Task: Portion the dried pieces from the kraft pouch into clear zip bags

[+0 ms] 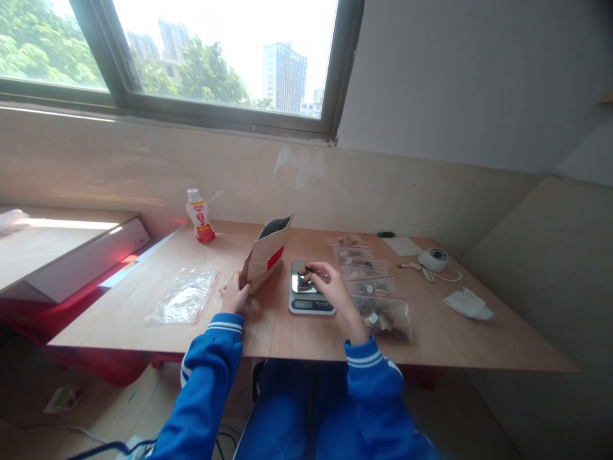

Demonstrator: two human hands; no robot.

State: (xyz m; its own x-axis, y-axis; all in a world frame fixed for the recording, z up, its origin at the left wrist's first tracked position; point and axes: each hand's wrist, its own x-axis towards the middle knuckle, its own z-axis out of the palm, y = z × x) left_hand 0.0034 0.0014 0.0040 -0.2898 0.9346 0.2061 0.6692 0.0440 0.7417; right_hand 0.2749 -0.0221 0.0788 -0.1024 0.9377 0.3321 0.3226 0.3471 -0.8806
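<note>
Wooden surface (119, 306) beneath a window (225, 57) — digital scale (311, 305), dark dried pieces (304, 278) pinched closed in the right hand (334, 287) over its pan; tilted paper bag (265, 259) gripped by the left hand (234, 292) beside it — filled zip bags (378, 313) at right, clear plastic bag (182, 297) at left.

Paper pouch (266, 255) stands between hands (234, 294); zip bags (368, 284) block path right of kitchen scale (311, 303).
</note>
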